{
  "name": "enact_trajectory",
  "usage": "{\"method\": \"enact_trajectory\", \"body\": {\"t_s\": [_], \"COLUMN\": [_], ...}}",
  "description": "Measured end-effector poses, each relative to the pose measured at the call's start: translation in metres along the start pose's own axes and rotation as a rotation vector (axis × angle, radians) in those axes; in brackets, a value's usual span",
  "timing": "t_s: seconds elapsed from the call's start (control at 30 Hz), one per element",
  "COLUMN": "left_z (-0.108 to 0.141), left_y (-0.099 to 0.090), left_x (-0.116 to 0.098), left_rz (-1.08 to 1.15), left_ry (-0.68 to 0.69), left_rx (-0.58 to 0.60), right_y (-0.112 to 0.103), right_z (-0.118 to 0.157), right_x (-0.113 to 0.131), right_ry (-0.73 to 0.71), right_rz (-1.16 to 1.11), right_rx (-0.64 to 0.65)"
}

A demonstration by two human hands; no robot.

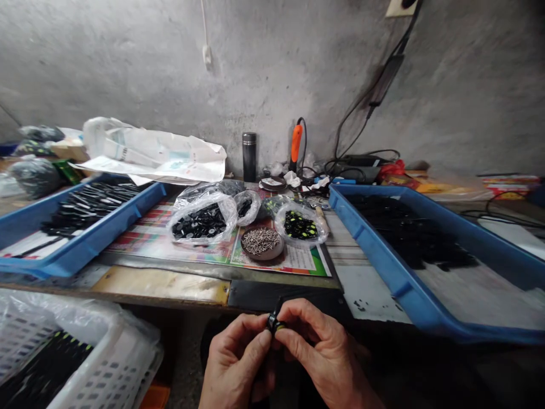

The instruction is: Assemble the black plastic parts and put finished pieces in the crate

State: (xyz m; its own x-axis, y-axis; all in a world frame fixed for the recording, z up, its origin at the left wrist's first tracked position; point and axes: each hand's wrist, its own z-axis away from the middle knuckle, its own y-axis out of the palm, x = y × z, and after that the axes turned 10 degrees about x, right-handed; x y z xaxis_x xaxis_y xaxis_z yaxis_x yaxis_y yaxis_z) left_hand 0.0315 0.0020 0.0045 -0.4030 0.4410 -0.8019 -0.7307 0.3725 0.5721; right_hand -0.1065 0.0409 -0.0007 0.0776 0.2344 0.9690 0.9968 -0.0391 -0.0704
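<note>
Just in front of the bench edge, my left hand (240,360) and my right hand (317,346) meet around a small black part with a yellow-green spot (276,323). Both thumbs and forefingers pinch it from opposite sides, and its lower portion is hidden by the fingers. A thin dark piece sticks up from it. Beyond the hands stands a round dish of small metal screws (261,243). Beside it are a bag of black and yellow-green pieces (300,224) and a bag of black parts with grey discs (200,221).
Blue trays of long black parts flank the bench: the left tray (80,250) and the right tray (404,295). A white plastic-lined basket (114,363) stands low at left. An orange-handled tool (296,142) and a dark flask (249,157) stand by the wall.
</note>
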Motion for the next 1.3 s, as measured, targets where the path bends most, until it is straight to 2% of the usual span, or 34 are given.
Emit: {"method": "enact_trajectory", "body": {"t_s": [0.27, 0.57, 0.8, 0.97, 1.1, 1.3], "left_z": [-0.001, 0.0, 0.0, 0.0, 0.0, 0.001], "left_y": [-0.002, -0.002, -0.003, -0.015, -0.022, -0.016], "left_x": [0.003, 0.004, 0.003, -0.001, -0.009, -0.014], "left_rz": [-0.013, -0.025, -0.06, -0.158, -0.333, -0.566], "left_ry": [-0.022, -0.008, -0.005, -0.035, 0.003, 0.096], "left_rx": [0.009, 0.003, 0.031, 0.13, 0.23, 0.2], "right_y": [0.0, -0.003, -0.001, -0.005, -0.013, -0.029], "right_z": [-0.001, -0.002, -0.002, -0.004, -0.008, -0.012], "right_x": [0.0, 0.002, 0.005, 0.009, 0.012, 0.017], "right_ry": [0.069, 0.087, 0.098, 0.136, 0.114, -0.05], "right_rz": [-0.205, -0.181, -0.182, -0.18, 0.013, 0.456], "right_rx": [0.024, 0.075, 0.055, 0.072, 0.077, 0.147]}}
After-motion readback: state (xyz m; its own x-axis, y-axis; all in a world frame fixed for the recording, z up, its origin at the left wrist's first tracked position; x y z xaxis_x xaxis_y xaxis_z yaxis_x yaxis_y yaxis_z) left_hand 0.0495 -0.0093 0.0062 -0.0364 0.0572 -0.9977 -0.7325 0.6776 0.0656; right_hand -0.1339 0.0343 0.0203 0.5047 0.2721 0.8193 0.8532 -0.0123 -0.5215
